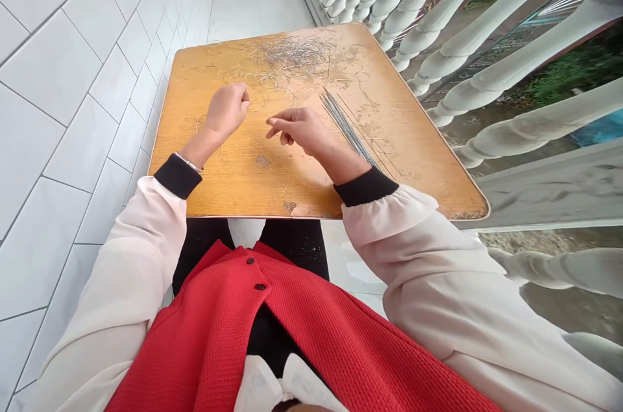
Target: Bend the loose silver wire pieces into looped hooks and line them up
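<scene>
Left hand (pixel 226 110), centre-left of frame: fingers curled shut in fist above worktop (pixel 233 185). Right hand (pixel 302 130), centre: fingertips pinched together, pointing left. Straight wire bundle (pixel 342 120) lies just right of right hand, lower end hidden behind wrist. Wire tangle (pixel 296 55) upper centre, well apart. Whether any wire sits between fingers: too thin to make out.

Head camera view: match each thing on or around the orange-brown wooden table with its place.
1 tangled heap of thin silver wire
2 bundle of straight silver wire rods
3 white tiled wall
4 white stone balusters

A left of the wooden table
B far end of the table
C right of the table
D on the table, by the right hand

Pairs: 1-B, 2-D, 3-A, 4-C
</scene>
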`<state>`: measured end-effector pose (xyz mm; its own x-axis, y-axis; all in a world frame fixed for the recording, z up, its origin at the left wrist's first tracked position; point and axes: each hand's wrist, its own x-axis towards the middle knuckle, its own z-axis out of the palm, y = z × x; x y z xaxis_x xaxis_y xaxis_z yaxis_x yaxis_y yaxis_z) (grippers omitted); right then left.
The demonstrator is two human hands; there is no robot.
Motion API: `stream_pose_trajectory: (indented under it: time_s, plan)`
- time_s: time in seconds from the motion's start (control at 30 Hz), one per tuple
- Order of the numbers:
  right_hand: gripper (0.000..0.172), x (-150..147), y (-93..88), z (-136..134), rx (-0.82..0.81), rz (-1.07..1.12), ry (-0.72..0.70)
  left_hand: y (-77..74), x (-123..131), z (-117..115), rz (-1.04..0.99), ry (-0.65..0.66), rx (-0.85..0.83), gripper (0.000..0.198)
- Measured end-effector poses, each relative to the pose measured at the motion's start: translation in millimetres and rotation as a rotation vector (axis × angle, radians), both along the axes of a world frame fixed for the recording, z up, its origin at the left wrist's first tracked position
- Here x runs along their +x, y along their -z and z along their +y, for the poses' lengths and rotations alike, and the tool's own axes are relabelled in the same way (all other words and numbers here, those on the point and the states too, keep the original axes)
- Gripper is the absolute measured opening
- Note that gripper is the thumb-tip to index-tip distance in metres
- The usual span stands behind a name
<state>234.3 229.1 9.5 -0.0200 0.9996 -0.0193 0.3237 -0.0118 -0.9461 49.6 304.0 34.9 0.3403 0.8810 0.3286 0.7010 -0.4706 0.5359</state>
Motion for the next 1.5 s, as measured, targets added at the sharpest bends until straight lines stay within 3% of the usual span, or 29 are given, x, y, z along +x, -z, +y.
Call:
stream_pose_trajectory:
  time_s: [0.07, 0.17, 0.3, 0.43, 0.6, 0.83, 1.13, 1.33, 1.5]
  plan:
    - [0.01, -10, -9.1, -11, -0.027, 0.022, 0.002, -5.9, -6, -6, -0.045, -0.014, 0.021, 0.017]
    - [0.017, -20, -14.2, -19, -0.021, 0.008, 0.005, -11.2, -11, -19, -0.095, -0.016, 0.023, 0.018]
    - [0.011, -24, -10.7, -22, 0.046, -0.026, -0.058, -14.9, -15, -35, -0.175, -0.006, -0.028, 0.02]
    - [0.013, -27, -5.3, -24, 0.151, -0.035, 0.043, -15.4, -14, -47, -0.41, -0.01, -0.171, 0.019]
    - [0.025, -35, -1.8, -27, 0.231, 0.208, 0.117, -12.1, -5, -64, -0.721, -0.037, -0.334, 0.02]
    - [0.034, -42, 2.7, -30, 0.24, 0.418, 0.057, -5.1, 10, -83, -0.96, -0.07, -0.471, 0.02]
    - [0.027, -39, 3.1, -33, 0.164, 0.449, -0.011, -10.6, 1, -84, -0.84, -0.044, -0.44, 0.013]
    - [0.022, -37, 1.8, -33, 0.156, 0.412, 0.008, -18.9, -19, -80, -0.746, -0.064, -0.391, 0.023]
    - [0.018, -37, -0.4, -33, 0.124, 0.374, -0.01, -19.8, -31, -71, -0.582, -0.021, -0.298, 0.008]
